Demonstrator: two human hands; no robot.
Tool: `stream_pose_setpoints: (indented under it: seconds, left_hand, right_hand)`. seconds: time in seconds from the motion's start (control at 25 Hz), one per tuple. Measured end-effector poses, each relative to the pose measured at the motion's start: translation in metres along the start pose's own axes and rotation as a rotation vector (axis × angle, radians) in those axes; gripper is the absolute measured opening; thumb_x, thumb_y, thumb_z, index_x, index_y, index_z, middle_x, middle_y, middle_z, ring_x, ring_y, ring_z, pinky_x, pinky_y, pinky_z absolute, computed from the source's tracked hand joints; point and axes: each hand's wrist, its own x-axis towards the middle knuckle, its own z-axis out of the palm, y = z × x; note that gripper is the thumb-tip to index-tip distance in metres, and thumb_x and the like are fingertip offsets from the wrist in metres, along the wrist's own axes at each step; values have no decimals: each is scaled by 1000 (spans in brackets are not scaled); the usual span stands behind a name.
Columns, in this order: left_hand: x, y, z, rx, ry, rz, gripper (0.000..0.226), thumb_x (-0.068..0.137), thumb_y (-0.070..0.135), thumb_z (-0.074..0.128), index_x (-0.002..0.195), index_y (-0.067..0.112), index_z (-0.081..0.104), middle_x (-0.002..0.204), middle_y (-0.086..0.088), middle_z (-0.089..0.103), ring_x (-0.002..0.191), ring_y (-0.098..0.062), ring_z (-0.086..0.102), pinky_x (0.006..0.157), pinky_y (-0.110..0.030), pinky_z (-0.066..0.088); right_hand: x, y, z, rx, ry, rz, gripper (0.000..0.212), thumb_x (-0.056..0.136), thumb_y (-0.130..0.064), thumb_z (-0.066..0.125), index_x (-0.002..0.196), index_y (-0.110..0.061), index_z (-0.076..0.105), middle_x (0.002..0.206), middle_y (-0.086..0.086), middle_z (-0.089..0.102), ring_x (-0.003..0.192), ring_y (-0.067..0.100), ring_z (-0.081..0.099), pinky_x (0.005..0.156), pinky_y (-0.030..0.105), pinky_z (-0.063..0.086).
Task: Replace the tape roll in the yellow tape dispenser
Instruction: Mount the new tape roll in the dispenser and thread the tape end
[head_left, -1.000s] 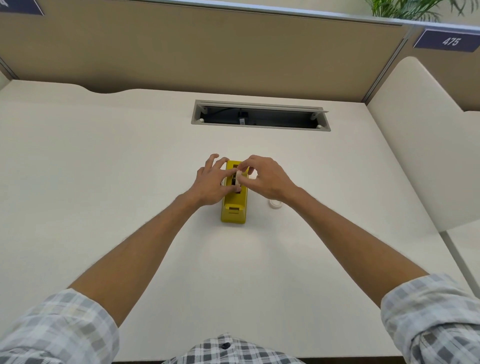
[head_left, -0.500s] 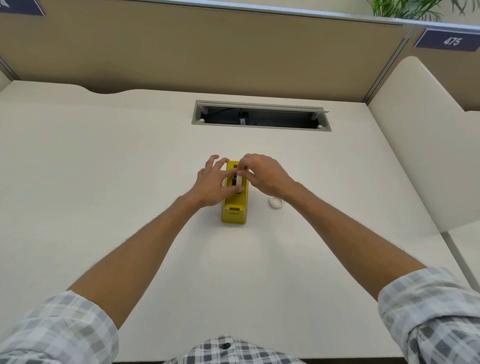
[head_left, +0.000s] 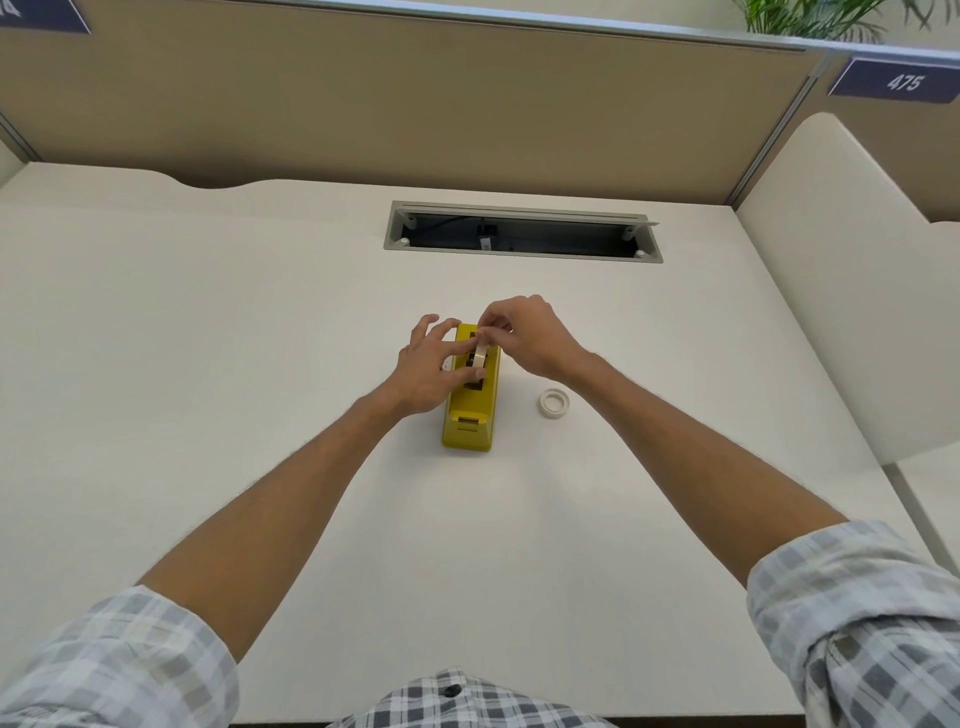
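A yellow tape dispenser (head_left: 469, 415) stands on the pale desk (head_left: 208, 338), its cutter end toward me. A tape roll (head_left: 479, 357) stands on edge in its slot. My right hand (head_left: 530, 335) pinches the top of that roll from the right. My left hand (head_left: 431, 371) rests against the dispenser's left side, thumb laid across the slot by the roll, fingers spread. A second small white tape roll (head_left: 554, 401) lies flat on the desk just right of the dispenser.
A grey cable slot (head_left: 522, 233) is cut into the desk behind the dispenser. A tan partition (head_left: 415, 104) backs the desk, and a cream divider (head_left: 852, 291) rises on the right.
My right hand has shifted up and back along the dispenser while gripping the roll, uncovering the white roll on the desk. My left hand has stayed against the dispenser.
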Motion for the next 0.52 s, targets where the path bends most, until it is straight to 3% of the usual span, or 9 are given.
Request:
stream_pose_setpoints:
  seconds: [0.24, 0.52]
  left_hand:
    - [-3, 0, 1, -82, 34, -14, 50, 88, 41, 65, 135, 33, 53, 157, 3, 26, 148, -20, 2, 116, -54, 17]
    - [-9, 3, 6, -23, 109, 29, 46, 91, 36, 61, 136, 33, 52, 157, 2, 25, 148, -21, 2, 114, -53, 17]
  right_hand:
    - [1, 6, 5, 252, 10, 146, 11, 94, -16, 62, 95, -9, 70, 81, 1, 73, 75, 12, 70, 66, 17, 49]
    - [0, 2, 6, 349, 17, 223, 9, 95, -16, 60, 94, -10, 67, 83, 5, 74, 72, 11, 70, 60, 11, 45]
